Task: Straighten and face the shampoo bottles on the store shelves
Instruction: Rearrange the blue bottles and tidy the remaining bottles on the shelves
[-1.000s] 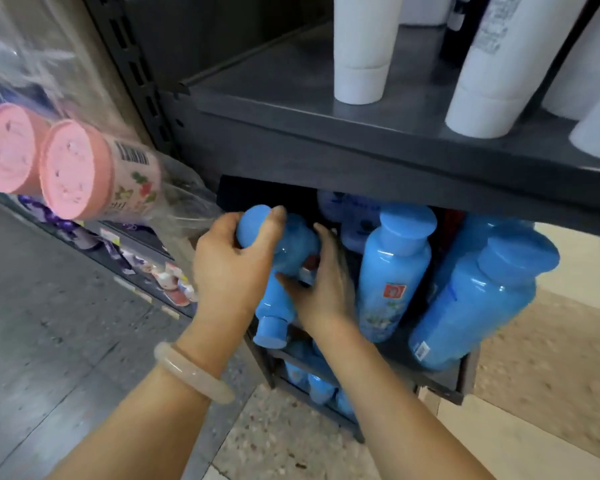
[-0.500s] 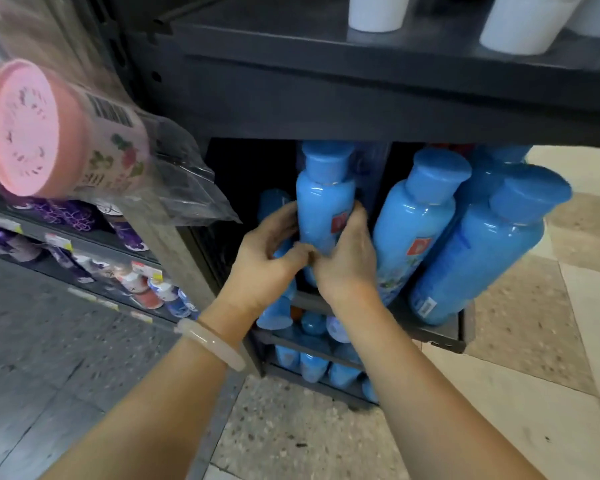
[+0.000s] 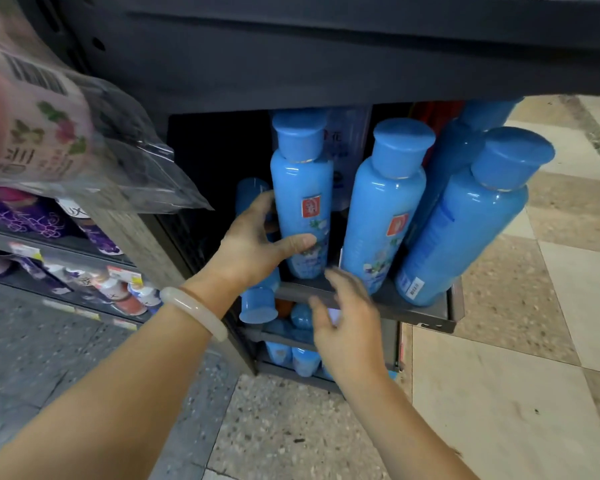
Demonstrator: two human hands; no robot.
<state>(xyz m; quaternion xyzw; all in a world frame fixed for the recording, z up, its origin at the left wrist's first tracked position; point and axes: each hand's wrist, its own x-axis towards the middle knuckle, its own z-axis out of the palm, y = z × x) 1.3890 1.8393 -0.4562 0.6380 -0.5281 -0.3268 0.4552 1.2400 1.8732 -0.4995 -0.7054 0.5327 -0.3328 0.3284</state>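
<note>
Head view: I see left hand (image 3: 253,245) wrapped around the upright blue shampoo bottle (image 3: 302,209), thumb across its front; right hand (image 3: 347,327) spread, holding nothing, beside the shelf edge (image 3: 413,311).

Hidden, cropped and blurred parts

The right hand (image 3: 347,327) is motion-blurred; the pink pack (image 3: 32,133) at 9 o'clock is blurred and cut by the left edge; the left hand (image 3: 253,244) hides the left bottle (image 3: 302,202) base; rear bottles sit half hidden.
</note>
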